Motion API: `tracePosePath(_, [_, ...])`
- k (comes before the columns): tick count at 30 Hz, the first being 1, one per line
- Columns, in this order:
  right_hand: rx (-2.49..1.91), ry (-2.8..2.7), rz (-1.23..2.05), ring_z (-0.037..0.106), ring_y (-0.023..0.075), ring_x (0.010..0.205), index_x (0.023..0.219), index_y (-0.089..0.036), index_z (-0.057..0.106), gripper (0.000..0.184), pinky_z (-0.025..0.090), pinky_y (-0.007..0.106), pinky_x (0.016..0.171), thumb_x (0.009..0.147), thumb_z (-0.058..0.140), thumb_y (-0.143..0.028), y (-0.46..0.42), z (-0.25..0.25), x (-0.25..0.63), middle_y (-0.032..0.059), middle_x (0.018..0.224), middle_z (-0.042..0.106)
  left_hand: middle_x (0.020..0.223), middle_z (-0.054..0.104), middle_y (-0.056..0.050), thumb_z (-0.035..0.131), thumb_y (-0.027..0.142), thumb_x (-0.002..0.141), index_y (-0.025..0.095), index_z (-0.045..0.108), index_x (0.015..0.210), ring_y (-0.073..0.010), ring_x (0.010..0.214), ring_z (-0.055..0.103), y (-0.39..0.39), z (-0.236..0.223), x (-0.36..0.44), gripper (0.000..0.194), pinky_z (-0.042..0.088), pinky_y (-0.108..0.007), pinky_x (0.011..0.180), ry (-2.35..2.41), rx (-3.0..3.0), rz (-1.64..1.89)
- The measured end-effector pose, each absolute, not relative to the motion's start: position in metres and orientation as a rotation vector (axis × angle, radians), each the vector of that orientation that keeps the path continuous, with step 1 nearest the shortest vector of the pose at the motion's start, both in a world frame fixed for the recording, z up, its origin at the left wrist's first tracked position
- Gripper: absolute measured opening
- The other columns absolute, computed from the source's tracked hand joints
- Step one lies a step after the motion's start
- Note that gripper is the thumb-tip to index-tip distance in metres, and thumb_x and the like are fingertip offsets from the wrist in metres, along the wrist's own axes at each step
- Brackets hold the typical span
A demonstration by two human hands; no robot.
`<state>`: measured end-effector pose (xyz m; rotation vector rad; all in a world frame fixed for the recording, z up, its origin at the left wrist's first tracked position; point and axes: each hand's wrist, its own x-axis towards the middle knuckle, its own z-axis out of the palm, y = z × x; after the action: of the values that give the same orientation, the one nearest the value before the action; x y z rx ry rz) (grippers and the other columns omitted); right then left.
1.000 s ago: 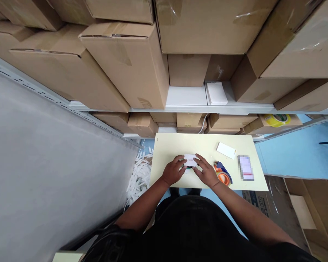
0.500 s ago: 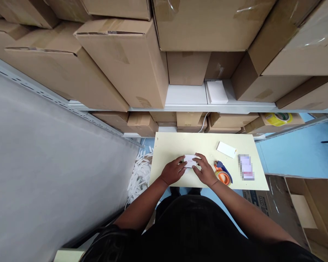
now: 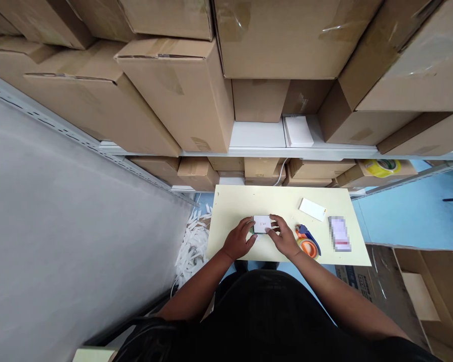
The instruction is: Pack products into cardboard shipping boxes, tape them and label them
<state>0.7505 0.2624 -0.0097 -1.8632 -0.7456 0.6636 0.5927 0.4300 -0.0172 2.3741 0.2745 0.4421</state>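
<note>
A small white card or stack of cards with reddish writing [image 3: 262, 223] is held between my two hands over the cream table [image 3: 230, 201]. My left hand [image 3: 238, 240] has its curled fingers at the card's left edge, its thumb lower down and off the face. On the other side, my right hand [image 3: 286, 239] grips the right edge, with the thumb on the lower right corner. Something dark greenish shows under the card's left side, too small to name. To the right of my right hand lies a blue and orange tape dispenser [image 3: 307, 242] with a roll of tape.
Farther right on the table are a white box [image 3: 312, 208] and a pixelated phone-like item [image 3: 340, 234]. Shelves of cardboard boxes [image 3: 173, 95] rise behind. Paper scraps [image 3: 192, 246] heap at the left; an open carton [image 3: 434, 271] stands on the right.
My left thumb has come off the card's face and moved down. The writing on the card shows more fully. The whole view has shifted slightly.
</note>
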Motion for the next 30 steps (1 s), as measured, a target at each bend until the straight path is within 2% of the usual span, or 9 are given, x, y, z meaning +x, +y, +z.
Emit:
tracePosePath(4, [-1.87,-0.751,0.658,0.067,0.0238,0.106,0.133,-0.03,0.055,0.041,0.06,0.041,0.087,0.094,0.062,-0.043,0.264,-0.009,0.753,0.0086,0.135,0.062,0.144,0.057,-0.013,0.056,0.033,0.102,0.022,0.056,0.139,-0.0257,0.13,0.062,0.432,-0.016,0.596,0.039,0.06,-0.043,0.103,0.255,2.378,0.432])
tracePosePath(8, [-1.907,-0.818,0.609,0.067,0.0233,0.102,0.134,-0.029,0.054,0.044,0.059,0.043,0.088,0.091,0.064,-0.037,0.267,-0.013,0.754,0.0095,0.136,0.061,0.144,0.056,-0.013,0.055,0.031,0.102,0.021,0.065,0.128,-0.0237,0.119,0.068,0.434,-0.017,0.599,0.029,0.06,-0.042,0.102,0.246,2.394,0.4])
tracePosePath(12, [-1.906,-0.838,0.589,0.067,0.0238,0.102,0.137,-0.029,0.052,0.048,0.059,0.044,0.089,0.091,0.063,-0.035,0.266,-0.019,0.753,0.0108,0.138,0.059,0.145,0.054,-0.012,0.055,0.03,0.101,0.023,0.066,0.127,-0.0224,0.113,0.069,0.434,-0.019,0.598,0.028,0.059,-0.043,0.102,0.268,2.35,0.375])
tracePosePath(14, [-1.883,-0.795,0.649,0.066,0.0244,0.106,0.141,-0.029,0.049,0.052,0.059,0.045,0.091,0.091,0.061,-0.034,0.261,-0.024,0.754,0.0106,0.139,0.059,0.147,0.052,-0.012,0.059,0.029,0.099,0.024,0.061,0.133,-0.0246,0.12,0.066,0.432,-0.021,0.596,0.035,0.059,-0.043,0.1,0.29,2.271,0.368])
tracePosePath(16, [-1.831,-0.754,0.748,0.065,0.0248,0.114,0.147,-0.03,0.045,0.059,0.057,0.045,0.096,0.09,0.057,-0.029,0.253,-0.034,0.755,0.0101,0.144,0.058,0.151,0.049,-0.013,0.062,0.026,0.094,0.025,0.05,0.145,-0.0266,0.126,0.062,0.429,-0.026,0.593,0.053,0.06,-0.041,0.095,0.357,2.126,0.367])
tracePosePath(18, [-1.808,-0.735,0.847,0.063,0.0255,0.123,0.152,-0.031,0.042,0.07,0.053,0.047,0.103,0.084,0.055,-0.022,0.244,-0.048,0.755,0.009,0.149,0.056,0.155,0.045,-0.015,0.064,0.021,0.09,0.027,0.037,0.154,-0.0281,0.13,0.059,0.424,-0.035,0.59,0.07,0.059,-0.042,0.096,0.444,1.961,0.33])
tracePosePath(20, [-1.835,-0.734,0.936,0.062,0.0267,0.127,0.155,-0.032,0.041,0.082,0.051,0.049,0.106,0.076,0.056,-0.018,0.239,-0.062,0.753,0.0082,0.149,0.058,0.157,0.044,-0.015,0.064,0.016,0.086,0.028,0.032,0.157,-0.0296,0.134,0.056,0.416,-0.047,0.587,0.079,0.056,-0.046,0.1,0.53,1.832,0.241])
tracePosePath(24, [-1.868,-0.743,1.022,0.062,0.0268,0.127,0.157,-0.032,0.04,0.09,0.051,0.048,0.106,0.07,0.058,-0.014,0.25,-0.081,0.747,0.007,0.145,0.061,0.156,0.046,-0.014,0.067,0.013,0.081,0.029,0.033,0.157,-0.0309,0.138,0.053,0.402,-0.07,0.587,0.086,0.052,-0.049,0.104,0.644,1.671,0.119])
tracePosePath(30, [-1.841,-0.772,1.08,0.063,0.0258,0.123,0.157,-0.031,0.037,0.091,0.053,0.046,0.104,0.071,0.061,-0.016,0.324,-0.087,0.752,0.0076,0.145,0.061,0.154,0.049,-0.017,0.071,0.017,0.079,0.024,0.038,0.154,-0.0321,0.136,0.054,0.443,-0.083,0.601,0.082,0.052,-0.048,0.104,0.817,1.542,0.284])
